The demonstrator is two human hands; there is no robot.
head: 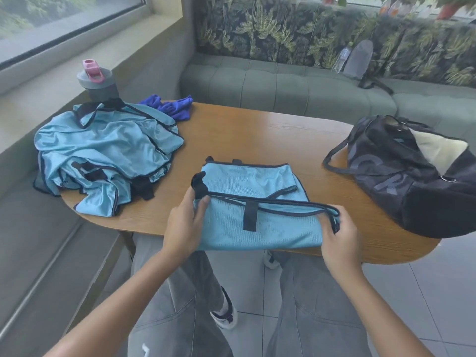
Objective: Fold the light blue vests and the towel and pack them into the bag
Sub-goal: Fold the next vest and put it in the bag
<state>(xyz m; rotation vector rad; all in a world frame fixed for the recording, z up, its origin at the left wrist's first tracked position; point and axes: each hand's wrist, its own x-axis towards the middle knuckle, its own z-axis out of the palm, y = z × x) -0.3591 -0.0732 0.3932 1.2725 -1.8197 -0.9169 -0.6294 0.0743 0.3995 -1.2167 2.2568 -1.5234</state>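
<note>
A person with two bare forearms, no sleeves showing. They wear grey trousers (180,305) with a small white mark near one thigh, and white trainers (226,313) with dark trim.

Vest being folded (255,202): one
Heaped vests (103,153): several — count unclear
Towel (172,105): one
Bag (407,173): one
Bottle (99,82): one

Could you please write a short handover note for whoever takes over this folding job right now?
Left hand and right hand each grip an end of the light blue mesh vest, half folded at the wooden table's near edge. Heap of unfolded light blue vests lies far left, crumpled dark blue towel behind it. Black duffel bag sits open, right. Left: finish this fold, fold the rest, pack.
</note>
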